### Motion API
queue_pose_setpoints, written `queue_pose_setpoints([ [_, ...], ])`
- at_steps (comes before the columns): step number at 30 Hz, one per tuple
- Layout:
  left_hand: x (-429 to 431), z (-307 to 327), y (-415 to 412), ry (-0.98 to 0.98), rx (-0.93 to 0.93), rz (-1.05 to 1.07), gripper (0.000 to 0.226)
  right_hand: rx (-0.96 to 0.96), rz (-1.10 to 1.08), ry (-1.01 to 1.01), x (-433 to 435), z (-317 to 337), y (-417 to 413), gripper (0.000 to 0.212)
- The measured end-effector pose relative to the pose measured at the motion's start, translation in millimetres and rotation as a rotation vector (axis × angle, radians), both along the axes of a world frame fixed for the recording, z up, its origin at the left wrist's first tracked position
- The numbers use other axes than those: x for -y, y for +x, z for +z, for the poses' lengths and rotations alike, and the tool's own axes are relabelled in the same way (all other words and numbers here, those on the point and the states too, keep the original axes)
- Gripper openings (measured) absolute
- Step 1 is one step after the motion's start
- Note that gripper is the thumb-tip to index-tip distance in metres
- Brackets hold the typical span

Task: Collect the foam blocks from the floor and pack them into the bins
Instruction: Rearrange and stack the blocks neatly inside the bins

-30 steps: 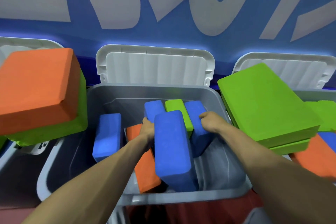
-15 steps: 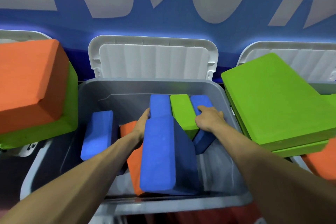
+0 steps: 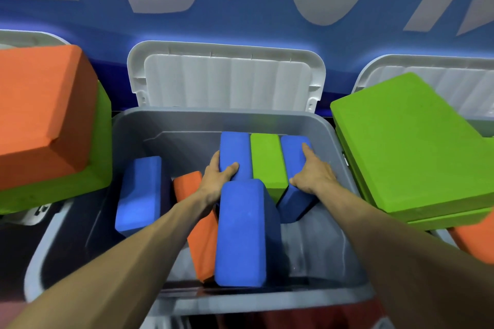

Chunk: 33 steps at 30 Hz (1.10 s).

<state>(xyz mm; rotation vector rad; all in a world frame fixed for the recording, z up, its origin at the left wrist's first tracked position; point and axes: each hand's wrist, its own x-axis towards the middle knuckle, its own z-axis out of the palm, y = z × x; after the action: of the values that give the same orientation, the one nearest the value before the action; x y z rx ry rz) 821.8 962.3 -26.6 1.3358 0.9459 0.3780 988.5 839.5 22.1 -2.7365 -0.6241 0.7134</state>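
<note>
The grey middle bin [image 3: 187, 120] holds several foam blocks. At its back stand a blue block [image 3: 236, 149], a green block [image 3: 267, 160] and another blue block [image 3: 294, 165] side by side. My left hand [image 3: 217, 176] grips the left blue block, thumb on its top. My right hand [image 3: 312, 173] presses flat on the right blue block, fingers apart. In front, a larger blue block [image 3: 242, 232] leans upright against an orange block [image 3: 200, 224]. A further blue block [image 3: 139, 195] stands at the bin's left.
The bin's white lid [image 3: 227, 80] stands open against the blue wall. The left bin is heaped with a big orange block [image 3: 40, 115] over a green one [image 3: 101, 141]. The right bin carries a large green slab [image 3: 409, 147] and an orange block [image 3: 473, 238].
Both hands have reached farther back into the bin. My left hand has shifted from the front blue block's side to the rear blue block; my right hand slid along the right blue block.
</note>
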Motion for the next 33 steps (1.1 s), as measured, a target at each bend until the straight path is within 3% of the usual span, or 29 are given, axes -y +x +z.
queue_pose_setpoints([
  [4,-1.2,-5.8,-2.5,-0.038,-0.031,0.011,0.051,-0.102,-0.101,0.038,-9.0,-1.1,-4.2,0.092],
  [9,-5.5,-9.1,-3.8,-0.059,0.038,-0.013,0.053,-0.13,-0.203,0.13,-6.8,8.3,-4.0,0.051],
  [15,-7.1,-12.9,-6.7,-0.029,0.043,-0.021,0.048,-0.051,-0.222,0.18,-0.7,0.2,1.8,0.052],
  [19,-6.0,-11.0,-5.4,0.032,-0.014,-0.055,0.056,-0.038,-0.084,0.112,1.4,-2.7,2.4,0.072],
  [22,-7.8,-9.4,-6.5,0.002,-0.098,-0.078,0.082,0.088,0.099,-0.064,3.3,3.8,-2.6,0.079],
  [24,-6.7,-6.7,-9.1,-0.021,-0.266,-0.088,0.099,0.282,0.212,-0.16,1.1,16.6,-10.7,0.071],
  [26,-0.9,-1.0,-15.6,0.072,-0.445,-0.026,0.085,0.4,0.334,-0.093,-8.8,28.9,-17.6,0.043],
  [28,6.4,8.4,-24.1,0.136,-0.44,0.099,0.062,0.263,0.401,0.04,-16.4,42.9,-26.2,0.023],
  [30,12.6,24.9,-33.7,0.025,-0.277,0.148,0.038,-0.089,0.414,0.142,-16.0,56.8,-39.8,0.04],
  [33,26.2,53.6,-46.6,-0.111,-0.171,-0.037,0.022,-0.477,0.448,0.097,-4.0,76.1,-58.7,0.056],
])
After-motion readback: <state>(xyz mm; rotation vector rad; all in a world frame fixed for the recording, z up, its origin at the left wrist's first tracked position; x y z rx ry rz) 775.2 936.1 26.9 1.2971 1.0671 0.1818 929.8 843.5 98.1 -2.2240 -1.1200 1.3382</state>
